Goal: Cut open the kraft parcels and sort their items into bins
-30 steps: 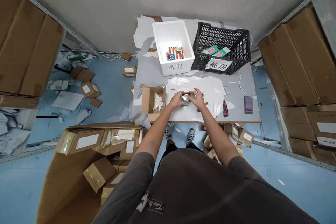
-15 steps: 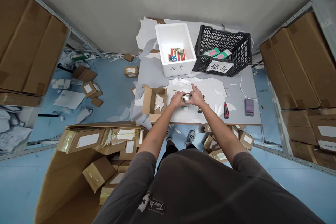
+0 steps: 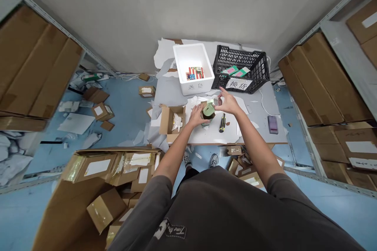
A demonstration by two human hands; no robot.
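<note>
My left hand (image 3: 196, 116) is wrapped around a small open box (image 3: 207, 117) with a dark inside, held low over the table. A pale green rounded item (image 3: 209, 108) leans out of the top of this box. At its clear end (image 3: 217, 101), my right hand (image 3: 228, 102) grips it between thumb and fingers. What exactly the green item is, I cannot make out. A yellow-and-black utility knife (image 3: 222, 123) lies on white paper just right of the box. Left of my left hand stands an open cardboard box (image 3: 167, 120) with white wrapping in it.
A white foam box (image 3: 194, 87) holding striped packs and a black crate (image 3: 259, 80) with green-and-pink packs stand at the back. A phone-like purple item (image 3: 272, 124) lies at the right. A large carton (image 3: 55, 200) of parcels stands front left; shelves of cartons (image 3: 312, 82) flank the table.
My right hand has moved right and up, drawing the pale green item partly out of the box. The yellow-and-black knife has come into fuller view. My view has shifted slightly.
</note>
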